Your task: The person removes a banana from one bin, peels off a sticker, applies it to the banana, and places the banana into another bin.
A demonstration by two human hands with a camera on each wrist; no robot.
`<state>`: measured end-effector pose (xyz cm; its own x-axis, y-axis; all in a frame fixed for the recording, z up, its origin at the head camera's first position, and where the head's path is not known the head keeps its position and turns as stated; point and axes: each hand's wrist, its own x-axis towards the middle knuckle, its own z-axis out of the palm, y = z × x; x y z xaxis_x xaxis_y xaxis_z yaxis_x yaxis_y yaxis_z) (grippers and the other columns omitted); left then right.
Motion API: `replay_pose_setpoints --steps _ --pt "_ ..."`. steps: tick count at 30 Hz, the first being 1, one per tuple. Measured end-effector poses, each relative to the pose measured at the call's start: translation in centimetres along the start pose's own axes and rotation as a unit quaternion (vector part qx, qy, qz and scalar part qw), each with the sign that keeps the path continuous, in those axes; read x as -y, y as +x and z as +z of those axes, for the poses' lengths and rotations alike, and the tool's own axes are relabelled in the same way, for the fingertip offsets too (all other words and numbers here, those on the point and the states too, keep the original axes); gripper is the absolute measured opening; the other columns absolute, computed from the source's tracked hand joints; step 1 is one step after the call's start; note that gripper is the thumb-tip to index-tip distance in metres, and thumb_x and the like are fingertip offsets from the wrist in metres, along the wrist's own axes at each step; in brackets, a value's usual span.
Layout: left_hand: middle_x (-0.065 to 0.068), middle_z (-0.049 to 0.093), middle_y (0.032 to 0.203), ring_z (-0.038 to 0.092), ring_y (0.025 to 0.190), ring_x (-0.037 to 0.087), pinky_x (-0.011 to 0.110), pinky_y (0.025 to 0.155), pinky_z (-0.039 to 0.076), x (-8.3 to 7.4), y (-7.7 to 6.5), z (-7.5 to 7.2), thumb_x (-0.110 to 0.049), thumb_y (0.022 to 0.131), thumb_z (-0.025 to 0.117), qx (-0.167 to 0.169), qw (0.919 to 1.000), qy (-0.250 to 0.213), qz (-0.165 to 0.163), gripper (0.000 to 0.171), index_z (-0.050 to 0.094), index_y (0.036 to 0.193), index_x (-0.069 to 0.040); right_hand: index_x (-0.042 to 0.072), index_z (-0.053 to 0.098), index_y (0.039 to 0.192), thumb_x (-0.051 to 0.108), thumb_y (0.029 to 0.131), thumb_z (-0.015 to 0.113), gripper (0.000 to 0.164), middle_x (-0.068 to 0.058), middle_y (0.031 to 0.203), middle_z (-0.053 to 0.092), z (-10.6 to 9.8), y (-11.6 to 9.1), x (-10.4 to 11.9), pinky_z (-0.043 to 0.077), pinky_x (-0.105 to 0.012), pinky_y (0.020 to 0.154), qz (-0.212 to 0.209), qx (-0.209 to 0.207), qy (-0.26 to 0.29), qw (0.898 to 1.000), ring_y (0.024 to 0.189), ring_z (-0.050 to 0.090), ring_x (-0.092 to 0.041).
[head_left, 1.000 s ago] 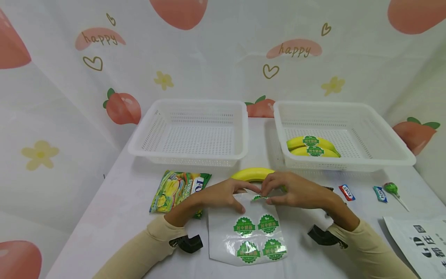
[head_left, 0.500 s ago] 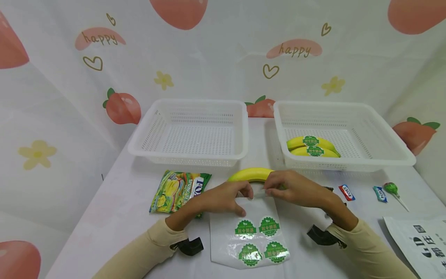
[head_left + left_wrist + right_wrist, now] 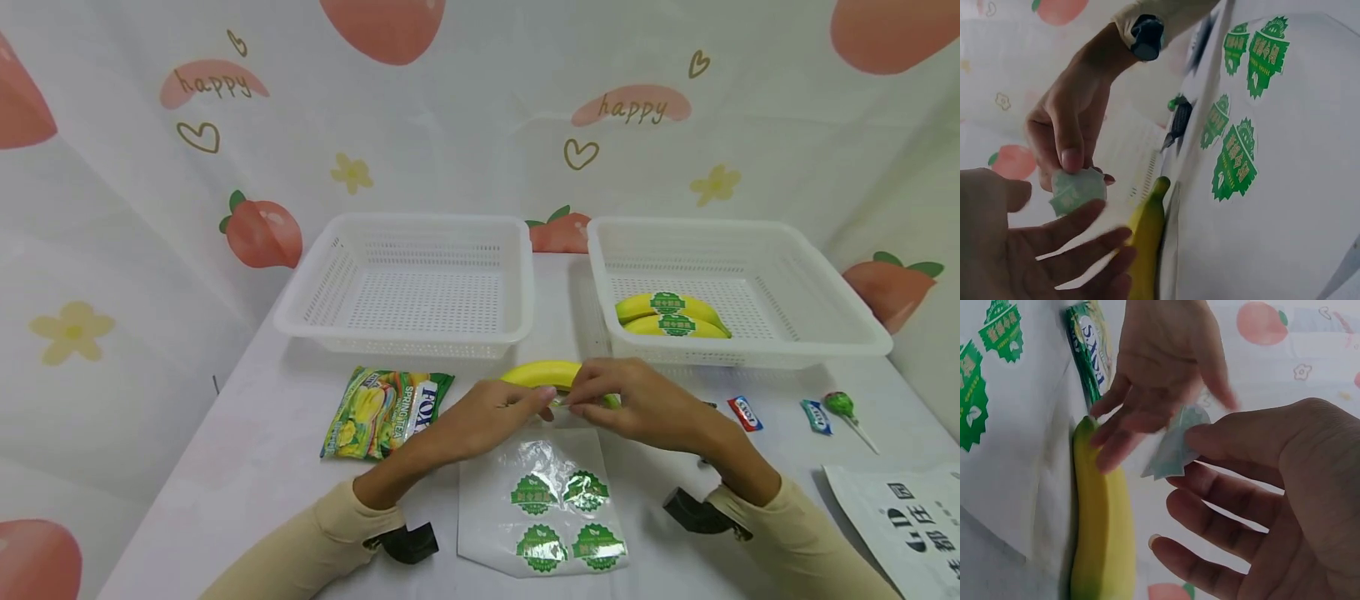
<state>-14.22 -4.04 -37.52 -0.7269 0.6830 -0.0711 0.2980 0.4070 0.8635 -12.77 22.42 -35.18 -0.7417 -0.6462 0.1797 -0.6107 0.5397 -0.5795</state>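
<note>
A round green-and-white sticker [image 3: 1080, 191] is pinched between the thumb and fingers of my right hand [image 3: 637, 407]. My left hand [image 3: 491, 418] is close beside it, thumb and fingers apart, with the fingertips right at the sticker's edge in the left wrist view. The right wrist view shows the sticker [image 3: 1175, 447] bent, its pale back showing. Below both hands lies a glossy white sticker sheet [image 3: 487, 508] with several green stickers on it. A yellow banana [image 3: 536, 373] rests on the table just beyond the hands, partly covered by the right one.
Two white plastic baskets stand at the back: the left basket [image 3: 405, 337] is bare, the right basket [image 3: 750, 354] holds two stickered bananas [image 3: 667, 317]. A green candy bag [image 3: 382, 412] lies left. Small wrapped candies [image 3: 745, 413], a lollipop [image 3: 840, 405] and a printed white bag [image 3: 892, 517] are right.
The right hand has drawn a sticker up off the sheet's top edge. The left hand has left the sheet and risen towards the sticker. The sheet has shifted slightly right and nearer.
</note>
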Motion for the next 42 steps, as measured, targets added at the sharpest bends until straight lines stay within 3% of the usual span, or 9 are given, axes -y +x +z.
replay_pose_setpoints --steps 3,6,11,16,22,25,29,34,42 --pt "0.002 0.077 0.108 0.068 0.101 0.013 0.034 0.088 0.055 0.0 0.1 0.0 -0.04 0.111 0.053 -0.038 0.9993 -0.004 0.005 0.038 0.08 0.11 -0.012 0.018 0.084 0.109 0.012 0.098 0.076 0.015 0.015 0.104 0.07 0.2 0.0 0.2 0.056 -0.032 0.076 0.004 0.012 0.009 1.0 0.091 0.062 -0.005" --pt "0.003 0.078 0.102 0.072 0.096 0.014 0.032 0.084 0.056 0.4 0.4 0.1 -0.03 0.108 0.061 -0.055 0.9983 0.013 0.018 0.026 0.08 0.105 -0.012 0.018 0.081 0.112 0.017 0.099 0.077 0.014 0.016 0.1 0.07 0.3 0.1 0.1 0.056 -0.03 0.076 0.023 -0.004 0.019 1.0 0.088 0.063 -0.005" --pt "0.0 0.078 0.1 0.071 0.096 0.011 0.03 0.085 0.056 0.6 0.8 0.1 -0.027 0.106 0.066 -0.077 0.9944 0.062 0.037 0.022 0.081 0.103 -0.012 0.01 0.075 0.116 0.017 0.098 0.078 0.02 0.014 0.093 0.067 0.4 0.4 -0.6 0.057 -0.029 0.08 0.062 -0.047 0.002 0.997 0.086 0.062 -0.005" --pt "-0.001 0.077 0.105 0.066 0.095 0.012 0.028 0.083 0.053 0.4 1.4 0.3 -0.026 0.105 0.068 -0.108 0.984 0.131 0.054 0.02 0.082 0.108 -0.011 0.014 0.074 0.106 0.013 0.098 0.077 0.009 0.005 0.105 0.071 1.0 0.7 -1.3 0.058 -0.037 0.088 0.075 -0.054 -0.001 0.996 0.097 0.065 -0.013" --pt "0.009 0.069 0.134 0.06 0.122 0.028 0.042 0.098 0.053 0.4 2.1 0.7 -0.028 0.102 0.073 -0.141 0.9645 0.211 0.074 0.036 0.073 0.131 -0.007 0.009 0.072 0.104 0.01 0.099 0.075 0.005 -0.015 0.129 0.069 1.8 1.0 -1.9 0.052 -0.059 0.103 0.09 -0.079 -0.024 0.993 0.123 0.063 -0.037" --pt "0.013 0.061 0.149 0.054 0.137 0.034 0.049 0.111 0.047 0.4 2.6 0.8 -0.029 0.102 0.073 -0.135 0.9644 0.215 0.073 0.049 0.064 0.143 -0.005 0.006 0.074 0.106 0.007 0.098 0.075 0.008 -0.016 0.126 0.07 1.9 1.1 -2.2 0.051 -0.059 0.104 0.098 -0.09 -0.025 0.991 0.123 0.063 -0.037" --pt "0.011 0.057 0.155 0.051 0.143 0.032 0.054 0.113 0.043 0.6 3.3 0.9 -0.036 0.103 0.071 -0.117 0.965 0.231 0.045 0.06 0.055 0.153 -0.006 0.006 0.074 0.108 0.004 0.098 0.075 0.011 -0.012 0.119 0.071 2.2 1.1 -2.6 0.053 -0.057 0.102 0.099 -0.096 -0.015 0.99 0.116 0.066 -0.032" --pt "0.009 0.064 0.145 0.06 0.131 0.026 0.051 0.103 0.047 1.0 3.6 1.1 -0.039 0.104 0.069 -0.1 0.9643 0.243 0.025 0.059 0.057 0.152 -0.008 0.009 0.073 0.104 0.007 0.099 0.075 0.005 -0.005 0.111 0.071 2.4 1.2 -2.8 0.056 -0.052 0.095 0.105 -0.09 -0.012 0.99 0.108 0.068 -0.027" --pt "0.01 0.067 0.122 0.063 0.1 0.019 0.036 0.086 0.051 1.1 3.5 1.4 -0.033 0.101 0.075 -0.123 0.9584 0.254 0.046 0.045 0.069 0.138 -0.007 0.01 0.074 0.102 0.01 0.098 0.076 0.004 0.0 0.106 0.071 2.7 1.3 -2.7 0.058 -0.047 0.089 0.111 -0.077 -0.018 0.991 0.105 0.069 -0.023"
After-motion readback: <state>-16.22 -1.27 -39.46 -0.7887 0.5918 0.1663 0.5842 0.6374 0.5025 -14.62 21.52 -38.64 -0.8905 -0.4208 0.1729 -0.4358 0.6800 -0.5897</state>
